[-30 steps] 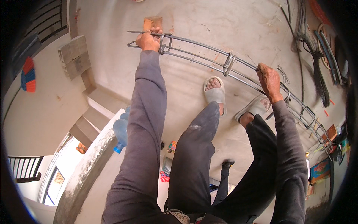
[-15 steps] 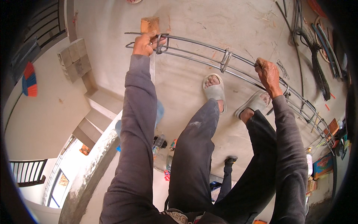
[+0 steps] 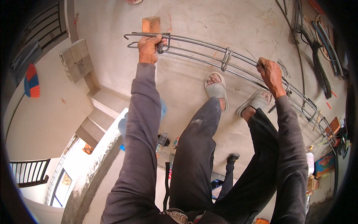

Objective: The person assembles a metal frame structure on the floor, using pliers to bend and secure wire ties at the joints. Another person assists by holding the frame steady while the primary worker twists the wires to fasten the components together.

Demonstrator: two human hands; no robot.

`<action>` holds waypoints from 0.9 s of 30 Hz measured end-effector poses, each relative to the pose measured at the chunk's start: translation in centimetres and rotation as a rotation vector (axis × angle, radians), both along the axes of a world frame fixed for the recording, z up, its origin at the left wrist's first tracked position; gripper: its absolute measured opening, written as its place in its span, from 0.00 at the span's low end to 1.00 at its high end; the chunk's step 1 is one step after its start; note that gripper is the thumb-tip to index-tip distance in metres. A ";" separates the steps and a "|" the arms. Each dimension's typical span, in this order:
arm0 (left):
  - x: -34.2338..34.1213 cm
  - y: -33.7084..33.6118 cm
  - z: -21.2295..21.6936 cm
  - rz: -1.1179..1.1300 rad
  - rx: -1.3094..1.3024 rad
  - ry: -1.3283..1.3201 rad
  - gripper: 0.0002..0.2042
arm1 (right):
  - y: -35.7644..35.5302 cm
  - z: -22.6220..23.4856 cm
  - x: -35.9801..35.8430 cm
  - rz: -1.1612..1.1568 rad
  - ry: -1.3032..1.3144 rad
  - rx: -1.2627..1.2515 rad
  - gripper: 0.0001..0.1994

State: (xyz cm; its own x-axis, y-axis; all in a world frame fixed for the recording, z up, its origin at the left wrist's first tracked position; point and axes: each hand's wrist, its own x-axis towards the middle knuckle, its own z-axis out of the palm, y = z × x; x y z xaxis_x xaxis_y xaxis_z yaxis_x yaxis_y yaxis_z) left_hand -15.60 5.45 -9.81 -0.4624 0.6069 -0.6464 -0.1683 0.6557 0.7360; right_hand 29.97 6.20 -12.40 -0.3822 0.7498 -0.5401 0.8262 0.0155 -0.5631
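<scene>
A long cage of steel reinforcing bars [image 3: 209, 50] tied with square stirrups runs from upper left to lower right above a concrete floor. My left hand [image 3: 149, 48] grips a bar at a stirrup near the cage's left end, just below a wooden block [image 3: 151, 24]. My right hand [image 3: 271, 74] is closed on the bars further right. My feet in grey sandals [image 3: 216, 89] stand under the cage.
Loose bars and dark cables [image 3: 317, 56] lie at the upper right. Several concrete blocks [image 3: 76, 59] sit on a ledge at left above steps. A curved wall edge [image 3: 93, 164] drops to a lower level. Boxes and a bottle [image 3: 317, 166] are at right.
The cage's left end and my left hand now sit lower and nearer in view. My right hand stays closed on the bars at about the same spot.
</scene>
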 end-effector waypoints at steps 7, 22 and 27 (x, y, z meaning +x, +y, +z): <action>0.0 -0.4 -0.7 0.046 0.058 -0.031 0.10 | -0.7 -0.7 0.1 -0.041 0.003 0.027 0.06; 1.2 -0.8 -0.9 0.097 0.151 0.004 0.08 | -0.8 -1.2 0.4 -0.048 -0.016 0.026 0.05; 1.1 -0.7 -1.2 0.123 0.153 0.017 0.08 | -0.6 -0.8 0.8 -0.077 0.014 0.038 0.04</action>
State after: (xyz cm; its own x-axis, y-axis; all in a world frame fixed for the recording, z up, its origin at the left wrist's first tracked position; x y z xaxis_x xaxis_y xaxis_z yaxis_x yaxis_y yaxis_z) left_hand -14.51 4.73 -11.03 -0.5490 0.6358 -0.5426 -0.2270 0.5113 0.8289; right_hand 30.75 5.65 -13.17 -0.3301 0.7971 -0.5057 0.8177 -0.0262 -0.5751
